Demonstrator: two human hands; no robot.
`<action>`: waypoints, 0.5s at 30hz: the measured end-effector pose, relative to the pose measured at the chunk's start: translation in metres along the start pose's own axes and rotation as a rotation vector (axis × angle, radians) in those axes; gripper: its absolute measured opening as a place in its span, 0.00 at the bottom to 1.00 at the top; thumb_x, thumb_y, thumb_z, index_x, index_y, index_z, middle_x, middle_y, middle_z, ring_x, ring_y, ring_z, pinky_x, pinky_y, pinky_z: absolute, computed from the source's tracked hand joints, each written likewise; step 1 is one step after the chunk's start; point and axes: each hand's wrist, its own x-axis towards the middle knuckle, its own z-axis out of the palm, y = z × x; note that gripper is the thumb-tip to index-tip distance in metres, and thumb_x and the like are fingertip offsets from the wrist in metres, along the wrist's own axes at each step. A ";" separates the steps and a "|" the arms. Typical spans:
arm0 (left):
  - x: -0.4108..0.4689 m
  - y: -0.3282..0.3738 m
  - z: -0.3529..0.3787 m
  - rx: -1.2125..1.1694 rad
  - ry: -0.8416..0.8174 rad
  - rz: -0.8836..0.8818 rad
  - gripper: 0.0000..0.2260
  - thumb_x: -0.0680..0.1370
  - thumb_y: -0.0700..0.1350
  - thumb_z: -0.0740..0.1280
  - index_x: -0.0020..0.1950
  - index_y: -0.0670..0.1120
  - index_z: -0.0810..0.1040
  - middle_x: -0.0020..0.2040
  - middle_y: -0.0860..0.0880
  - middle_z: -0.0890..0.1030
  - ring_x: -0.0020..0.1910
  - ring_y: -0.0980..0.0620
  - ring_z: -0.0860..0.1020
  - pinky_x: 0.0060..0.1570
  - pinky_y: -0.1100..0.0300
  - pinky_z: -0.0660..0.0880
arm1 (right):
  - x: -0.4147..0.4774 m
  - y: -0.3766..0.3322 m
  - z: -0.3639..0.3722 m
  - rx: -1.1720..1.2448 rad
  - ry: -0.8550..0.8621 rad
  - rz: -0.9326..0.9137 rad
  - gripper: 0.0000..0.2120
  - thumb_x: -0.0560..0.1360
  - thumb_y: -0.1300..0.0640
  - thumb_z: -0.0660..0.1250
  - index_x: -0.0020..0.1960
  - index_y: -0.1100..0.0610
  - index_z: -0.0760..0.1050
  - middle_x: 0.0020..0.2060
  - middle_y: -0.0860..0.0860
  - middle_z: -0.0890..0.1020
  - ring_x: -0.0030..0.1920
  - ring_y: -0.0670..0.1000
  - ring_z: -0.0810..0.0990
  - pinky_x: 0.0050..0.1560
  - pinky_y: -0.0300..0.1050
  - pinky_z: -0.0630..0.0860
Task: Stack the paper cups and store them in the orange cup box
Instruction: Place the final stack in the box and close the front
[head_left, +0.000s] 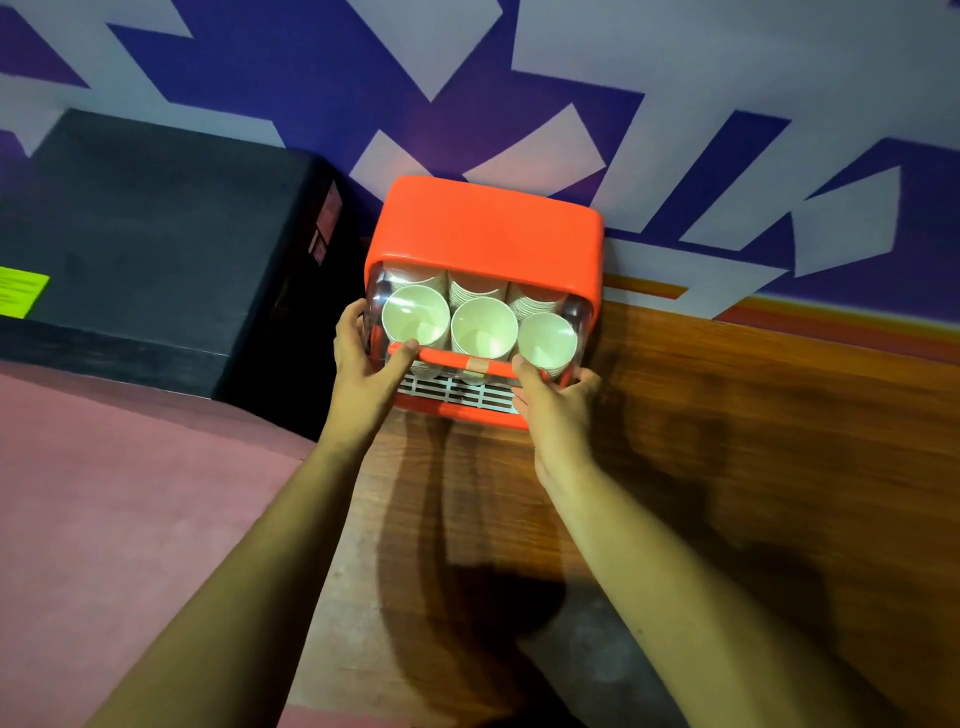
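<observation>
The orange cup box stands on a wooden table against the wall. Inside it, three stacks of white paper cups stand side by side, seen through its clear front cover. My left hand grips the cover's left end, thumb on the orange handle bar. My right hand grips the cover's right end, thumb on the same bar. The cover sits partly lowered; a white grille shows at the box's base.
A black block with a yellow-green label stands left of the box. A reddish surface lies at lower left. The wall behind has a purple and white pattern.
</observation>
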 end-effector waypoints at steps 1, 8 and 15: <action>0.001 0.000 -0.001 0.002 -0.004 -0.011 0.29 0.73 0.58 0.74 0.70 0.67 0.63 0.73 0.46 0.69 0.70 0.50 0.73 0.69 0.43 0.72 | 0.001 0.000 0.001 0.034 -0.004 0.013 0.34 0.67 0.49 0.77 0.64 0.46 0.59 0.58 0.53 0.78 0.51 0.51 0.84 0.46 0.43 0.81; 0.003 0.002 0.000 0.039 -0.015 -0.005 0.31 0.74 0.56 0.73 0.72 0.61 0.62 0.73 0.46 0.69 0.71 0.51 0.73 0.70 0.45 0.72 | -0.011 -0.012 0.011 0.431 -0.075 0.192 0.30 0.74 0.64 0.72 0.70 0.52 0.62 0.57 0.54 0.78 0.51 0.59 0.84 0.51 0.52 0.82; 0.000 0.007 0.000 0.062 -0.014 0.015 0.31 0.74 0.58 0.72 0.72 0.60 0.62 0.73 0.46 0.69 0.69 0.55 0.73 0.70 0.50 0.73 | -0.014 -0.021 0.016 0.611 -0.148 0.418 0.04 0.78 0.63 0.67 0.52 0.62 0.74 0.54 0.61 0.78 0.65 0.62 0.75 0.67 0.58 0.72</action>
